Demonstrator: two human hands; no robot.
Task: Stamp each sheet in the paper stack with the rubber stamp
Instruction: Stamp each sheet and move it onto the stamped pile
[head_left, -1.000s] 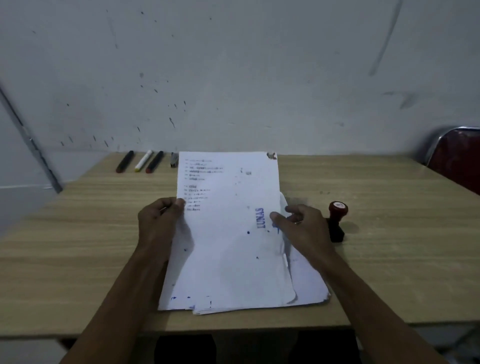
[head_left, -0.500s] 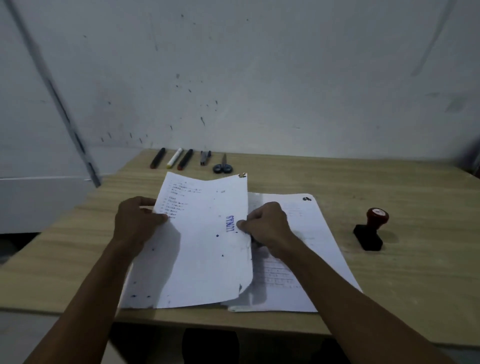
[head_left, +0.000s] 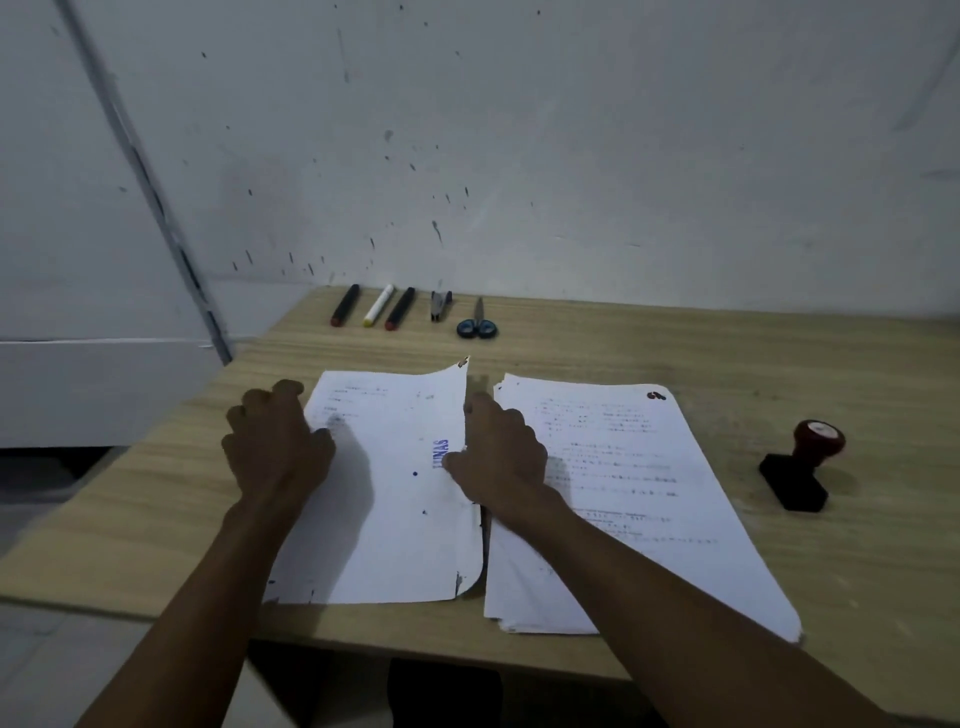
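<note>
A stamped sheet (head_left: 395, 499) with a blue "LUNAS" mark lies on the wooden table (head_left: 675, 343), left of the paper stack (head_left: 623, 467). My left hand (head_left: 275, 447) grips the sheet's left edge with curled fingers. My right hand (head_left: 498, 457) pinches its right edge, just beside the mark, and my right forearm lies across the stack. The rubber stamp (head_left: 802, 465), with a red knob on a black base, stands alone on the table to the right of the stack.
Along the table's far edge lie three markers (head_left: 373, 306), a small dark clip-like tool (head_left: 440, 305) and blue-handled scissors (head_left: 477, 325). A white wall rises behind them. The table's front edge runs just below the papers.
Both hands have carried the stamped sheet leftward off the stack and lowered it onto the table. The stack's top sheet is now uncovered. The camera has swung left.
</note>
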